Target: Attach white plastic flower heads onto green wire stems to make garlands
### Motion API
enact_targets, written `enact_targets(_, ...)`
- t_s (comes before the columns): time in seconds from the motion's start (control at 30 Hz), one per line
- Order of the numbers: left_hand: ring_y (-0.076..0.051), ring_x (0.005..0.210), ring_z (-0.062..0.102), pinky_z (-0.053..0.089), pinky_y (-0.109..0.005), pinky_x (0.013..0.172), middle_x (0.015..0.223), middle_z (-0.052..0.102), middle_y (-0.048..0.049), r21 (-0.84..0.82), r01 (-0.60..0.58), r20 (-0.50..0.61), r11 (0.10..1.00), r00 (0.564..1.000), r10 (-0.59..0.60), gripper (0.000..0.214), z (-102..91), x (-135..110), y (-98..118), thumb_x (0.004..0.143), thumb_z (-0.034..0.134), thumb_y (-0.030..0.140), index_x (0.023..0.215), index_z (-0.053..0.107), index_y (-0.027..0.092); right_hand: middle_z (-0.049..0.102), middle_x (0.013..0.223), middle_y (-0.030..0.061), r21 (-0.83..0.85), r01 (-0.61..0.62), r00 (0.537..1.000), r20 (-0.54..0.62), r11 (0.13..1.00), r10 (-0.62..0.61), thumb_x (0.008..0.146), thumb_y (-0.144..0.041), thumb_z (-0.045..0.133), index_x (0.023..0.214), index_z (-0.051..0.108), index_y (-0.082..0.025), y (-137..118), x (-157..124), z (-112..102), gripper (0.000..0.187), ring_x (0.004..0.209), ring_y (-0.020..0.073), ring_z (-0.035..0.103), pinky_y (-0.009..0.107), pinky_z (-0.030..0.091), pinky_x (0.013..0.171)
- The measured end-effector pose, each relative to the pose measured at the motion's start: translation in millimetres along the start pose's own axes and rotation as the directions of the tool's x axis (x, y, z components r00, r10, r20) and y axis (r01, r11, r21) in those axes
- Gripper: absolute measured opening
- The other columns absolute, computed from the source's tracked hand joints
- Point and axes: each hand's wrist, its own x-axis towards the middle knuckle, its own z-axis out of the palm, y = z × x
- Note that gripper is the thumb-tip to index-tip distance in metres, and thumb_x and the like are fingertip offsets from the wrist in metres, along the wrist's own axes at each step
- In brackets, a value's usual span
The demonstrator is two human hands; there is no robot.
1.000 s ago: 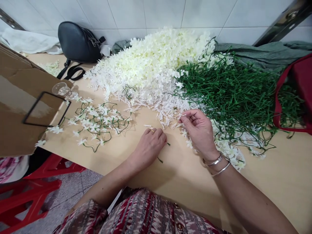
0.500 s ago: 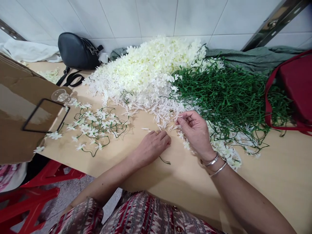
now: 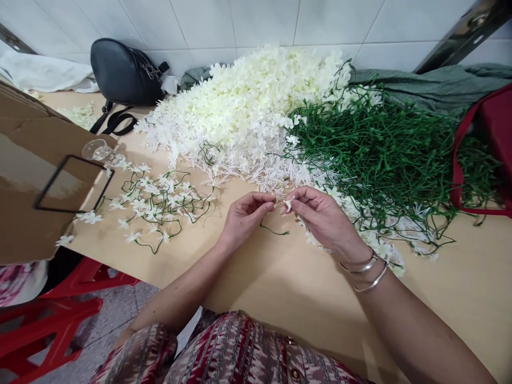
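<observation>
Over the table, my left hand [image 3: 250,216] is closed in a pinch, with a thin green plastic stem [image 3: 274,231] trailing below its fingertips. The stem's upper end is hidden by the fingers. Close beside it, my right hand [image 3: 320,216] pinches a small white artificial flower [image 3: 289,203] between thumb and forefinger. The two sets of fingertips nearly meet. Just beyond them spreads a heap of white and cream flower pieces [image 3: 248,101]. To its right lies a pile of green stems [image 3: 372,149]. Assembled flowers on stems [image 3: 156,200] lie loosely on the left.
A cardboard box [image 3: 32,202] stands at the left edge beside a clear plastic cup [image 3: 98,151] lying tilted. Against the tiled wall sits a black bag [image 3: 124,74]. A red bag [image 3: 494,128] is at the far right. Red stools [image 3: 56,320] stand below the table.
My left hand has lifted and turned toward my right hand, bringing the green stem up with it. The flower in my right fingers now shows clearly. The view has shifted slightly.
</observation>
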Motion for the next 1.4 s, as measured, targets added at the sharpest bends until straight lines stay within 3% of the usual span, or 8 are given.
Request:
enact_targets(0.37, -0.014, 0.082, 0.073, 0.059, -0.026, 0.081, 0.09, 0.081, -0.0061, 0.053, -0.063, 0.067, 0.997, 0.996, 0.059, 0.032, 1.8, -4, 1, 0.079, 0.091, 0.048, 0.093, 0.083, 0.019, 0.071, 0.082, -0.0019, -0.017, -0.002, 0.996, 0.089, 1.0, 0.003, 0.088, -0.042, 0.083, 0.092, 0.074, -0.025, 3, -2, -1, 0.02, 0.082, 0.0155, 0.065, 0.031, 0.05, 0.087)
enact_targets(0.63, -0.016, 0.085, 0.075, 0.061, -0.028, 0.082, 0.095, 0.082, -0.0064, 0.137, -0.105, 0.037, 0.985, 0.994, 0.101, 0.036, -1.3, -4, -4, 0.08, 0.09, 0.049, 0.098, 0.081, 0.019, 0.073, 0.08, -0.0009, -0.08, -0.013, 1.0, 0.015, 0.997, 0.014, 0.082, -0.045, 0.085, 0.088, 0.074, -0.024, 3, -3, 4, 0.024, 0.079, 0.0174, 0.068, 0.034, 0.056, 0.083)
enact_targets(0.83, -0.014, 0.077, 0.073, 0.06, -0.027, 0.079, 0.086, 0.08, -0.0046, 0.046, -0.025, 0.07, 0.999, 0.997, 0.022, 0.037, -0.9, -4, -4, 0.078, 0.091, 0.049, 0.093, 0.08, 0.017, 0.073, 0.077, -0.0008, -0.086, -0.02, 1.0, 0.0, 0.996, 0.02, 0.081, -0.045, 0.085, 0.086, 0.074, -0.024, 0, -4, 9, 0.024, 0.076, 0.0169, 0.067, 0.034, 0.056, 0.081)
enact_targets(1.17, -0.013, 0.074, 0.07, 0.057, -0.025, 0.075, 0.078, 0.076, -0.0031, 0.046, 0.014, 0.061, 0.999, 0.998, -0.017, 0.038, -0.3, -6, -7, 0.079, 0.09, 0.051, 0.086, 0.077, 0.016, 0.069, 0.073, -0.0004, -0.183, 0.015, 1.0, -0.018, 0.983, -0.019, 0.085, -0.049, 0.08, 0.085, 0.067, -0.023, -6, -8, 16, 0.029, 0.07, 0.0159, 0.064, 0.032, 0.055, 0.07)
enact_targets(1.4, -0.013, 0.074, 0.069, 0.058, -0.026, 0.076, 0.078, 0.076, -0.0025, 0.052, -0.029, 0.073, 0.998, 0.997, 0.025, 0.039, 2.3, -6, -8, 0.081, 0.088, 0.052, 0.084, 0.074, 0.016, 0.07, 0.076, 0.0008, -0.213, 0.053, 0.997, -0.038, 0.976, -0.063, 0.084, -0.053, 0.081, 0.083, 0.066, -0.025, -1, -7, 19, 0.032, 0.074, 0.0179, 0.067, 0.034, 0.057, 0.073)
